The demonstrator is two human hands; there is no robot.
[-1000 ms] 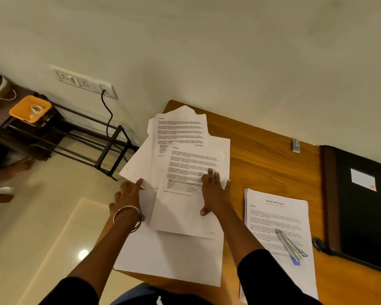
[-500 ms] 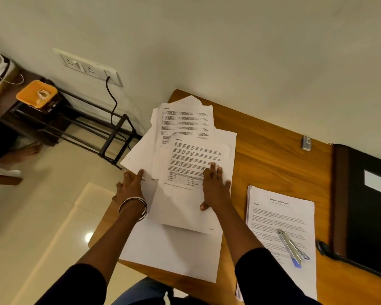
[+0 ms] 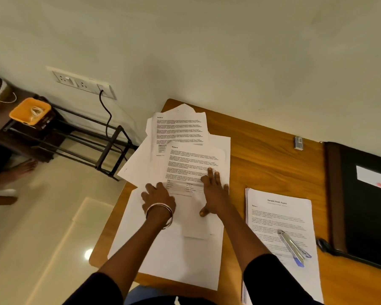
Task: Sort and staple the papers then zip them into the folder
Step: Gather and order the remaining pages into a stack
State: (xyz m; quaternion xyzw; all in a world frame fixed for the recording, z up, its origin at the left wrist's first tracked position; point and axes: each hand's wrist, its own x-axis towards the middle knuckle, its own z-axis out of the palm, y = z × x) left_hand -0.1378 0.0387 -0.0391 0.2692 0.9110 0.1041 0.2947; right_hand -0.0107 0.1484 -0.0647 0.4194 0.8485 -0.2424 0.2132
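Papers (image 3: 185, 150) spread loose at bench (image 3: 262, 155) left edge; left hand (image 3: 157, 195) and right hand (image 3: 213, 192) both flat, fingers straight, pressing top sheets. Stapler (image 3: 293, 247) lies on separate stack (image 3: 279, 219). Folder (image 3: 361, 194) closed at right edge.

Plain cream wall (image 3: 229, 51) carries a socket strip (image 3: 84, 83). Glossy pale tile floor (image 3: 42, 227). Black metal rack (image 3: 101, 148) stands beside wooden table (image 3: 262, 150).
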